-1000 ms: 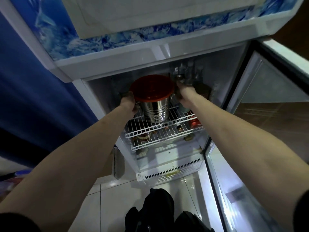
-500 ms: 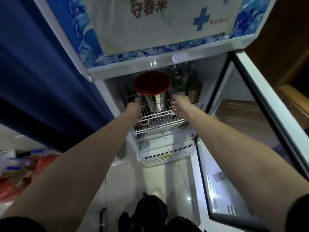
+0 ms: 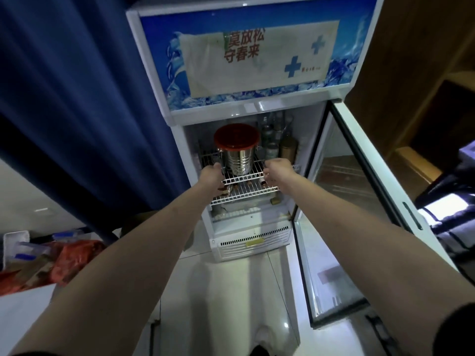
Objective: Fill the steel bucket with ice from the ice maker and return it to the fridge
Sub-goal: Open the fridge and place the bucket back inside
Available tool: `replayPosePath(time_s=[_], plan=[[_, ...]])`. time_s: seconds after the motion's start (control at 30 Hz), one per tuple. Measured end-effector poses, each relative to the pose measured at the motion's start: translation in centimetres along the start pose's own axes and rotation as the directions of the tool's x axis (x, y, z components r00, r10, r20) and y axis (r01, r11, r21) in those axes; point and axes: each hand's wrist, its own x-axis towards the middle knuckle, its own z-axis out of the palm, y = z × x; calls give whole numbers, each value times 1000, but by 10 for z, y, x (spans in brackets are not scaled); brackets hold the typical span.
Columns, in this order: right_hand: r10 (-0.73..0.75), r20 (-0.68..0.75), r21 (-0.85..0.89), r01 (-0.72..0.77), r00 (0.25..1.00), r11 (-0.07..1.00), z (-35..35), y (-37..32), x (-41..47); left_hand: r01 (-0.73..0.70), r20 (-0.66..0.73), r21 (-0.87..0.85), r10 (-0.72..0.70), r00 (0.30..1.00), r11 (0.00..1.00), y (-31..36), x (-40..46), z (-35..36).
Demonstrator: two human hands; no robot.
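Both hands reach into the open fridge (image 3: 180,140) at the front edge of the upper wire shelf (image 3: 244,177). The left hand (image 3: 212,174) sits at the shelf's front left corner, just beside the lower left of the steel bucket (image 3: 237,160); the fingers curl forward, but whether they grip the wire or touch the bucket cannot be told from this angle. The right hand (image 3: 277,172) is at the shelf's front rail to the bucket's right, apart from the bucket, its fingers bent down over the rail; whether it grasps the wire cannot be told either. The steel bucket stands upright on that upper shelf, left of centre, capped by a red lid (image 3: 236,136). To its right on the same shelf stand several bottles (image 3: 268,140) and a gold-toned can (image 3: 288,150), their labels too dim to read. A second wire shelf (image 3: 246,192) lies just below, with small items on it that are hard to make out. Above the opening, the fridge's blue header panel (image 3: 159,60) carries a pale paper sign (image 3: 257,60) with red Chinese characters reading "莫放松" and "守春来", and two blue crosses. The glass door (image 3: 359,201) stands swung open to the right. A dark blue curtain (image 3: 77,98) hangs at the left, above red bags (image 3: 74,260) on the pale tiled floor (image 3: 231,304).
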Motion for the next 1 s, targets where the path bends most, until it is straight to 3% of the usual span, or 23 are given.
replayPosePath(time_s=[0.23,0.6,0.73,0.87,1.0], plan=[[-144,-53,-99,139,988,985,-26,-3,-81,-84,45,-5,84,995,996,-23,-79,-7],[-214,-208,-119,193,954,974,-119,2,-168,-265,79,48,261,962,963,-37,-162,12],[-287,-267,-225,230,920,947,-156,6,-176,-281,104,33,276,956,959,-35,-179,40],[-423,-364,-457,236,830,857,-200,7,-191,-306,136,-4,303,943,952,-28,-188,71],[-372,-415,-526,115,830,843,-242,28,-176,-297,154,3,293,944,955,-27,-189,100]])
